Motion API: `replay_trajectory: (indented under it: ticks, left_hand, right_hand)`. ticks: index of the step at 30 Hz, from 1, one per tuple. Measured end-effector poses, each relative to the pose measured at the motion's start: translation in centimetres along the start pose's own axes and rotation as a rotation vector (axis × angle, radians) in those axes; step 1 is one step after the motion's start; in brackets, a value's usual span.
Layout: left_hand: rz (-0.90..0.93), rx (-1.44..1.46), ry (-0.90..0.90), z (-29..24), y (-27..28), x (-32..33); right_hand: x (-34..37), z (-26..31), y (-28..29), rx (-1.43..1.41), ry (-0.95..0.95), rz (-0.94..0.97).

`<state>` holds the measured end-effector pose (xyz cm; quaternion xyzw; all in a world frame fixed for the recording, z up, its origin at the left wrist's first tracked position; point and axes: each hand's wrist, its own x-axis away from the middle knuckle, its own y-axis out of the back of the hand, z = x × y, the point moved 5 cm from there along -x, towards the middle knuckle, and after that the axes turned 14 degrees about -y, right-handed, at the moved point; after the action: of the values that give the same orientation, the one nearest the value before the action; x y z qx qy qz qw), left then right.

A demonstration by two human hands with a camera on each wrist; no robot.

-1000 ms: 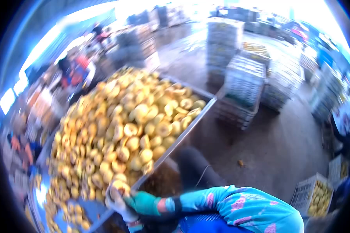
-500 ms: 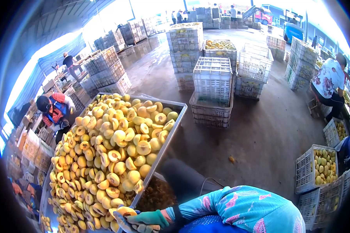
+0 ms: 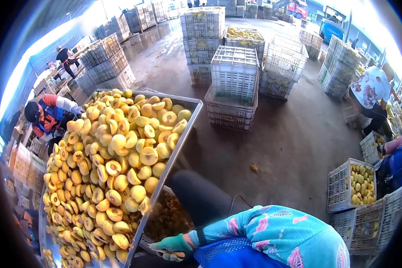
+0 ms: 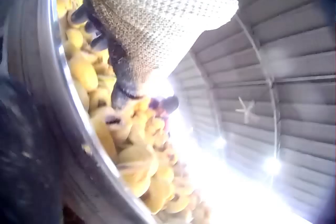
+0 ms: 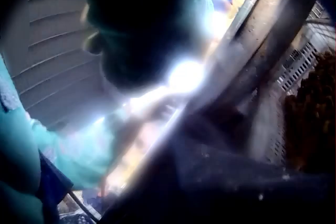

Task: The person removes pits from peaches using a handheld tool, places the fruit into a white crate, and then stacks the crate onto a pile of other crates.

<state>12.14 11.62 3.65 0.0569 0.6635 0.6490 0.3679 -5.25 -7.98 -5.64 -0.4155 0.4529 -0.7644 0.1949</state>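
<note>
Halved yellow peaches (image 3: 114,167) are heaped on a metal-edged table (image 3: 165,172). My left hand (image 4: 152,24), in a knit glove with dark coated fingers, reaches over the heap in the left wrist view. Its fingers (image 4: 122,95) are spread apart right at the peaches; the head view barely shows this hand. At the bottom of the head view, my right hand (image 3: 172,247), in a green glove, is beside the table's edge with fingers bent. Dark and glary in the right wrist view, the green glove (image 5: 147,35) leaves me unable to tell what its fingers hold.
Below the table edge stands a crate of brown scraps (image 3: 169,219). Stacked white crates (image 3: 234,76) rise ahead, and a crate of yellow fruit (image 3: 353,185) stands at the right. One person (image 3: 49,114) works across the heap; another person (image 3: 373,91) sits at far right.
My left hand has gone from beside the right hand, where it held a peach half, to the heap. The right hand stays near the table edge. The head view has swung and steadied.
</note>
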Motion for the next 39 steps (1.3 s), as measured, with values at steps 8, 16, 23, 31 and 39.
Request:
replay_trajectory:
  ticks: [8, 16, 23, 31, 39]
  left_hand:
    - [0.529, 0.195, 0.099, -2.2, -7.4, -4.4]
    - [-0.184, 1.885, 0.443, 1.4, -3.0, 0.0]
    - [-0.521, 1.985, 0.478, -7.1, -0.7, -0.5]
    - [-0.490, 2.011, 0.592, -9.3, -1.3, 0.1]
    - [-0.503, 1.569, 0.428, -10.6, -0.7, -0.8]
  right_hand:
    - [1.9, 1.5, 0.6, -0.094, -0.034, -0.209]
    - [0.0, 5.4, -3.9, 0.943, 0.587, -0.554]
    - [-1.1, 7.8, -7.9, 1.179, 0.806, -0.700]
    - [-1.7, 7.6, -5.9, 1.134, 0.763, -0.813]
    - [-0.8, 7.1, -4.7, 1.018, 0.858, -0.847]
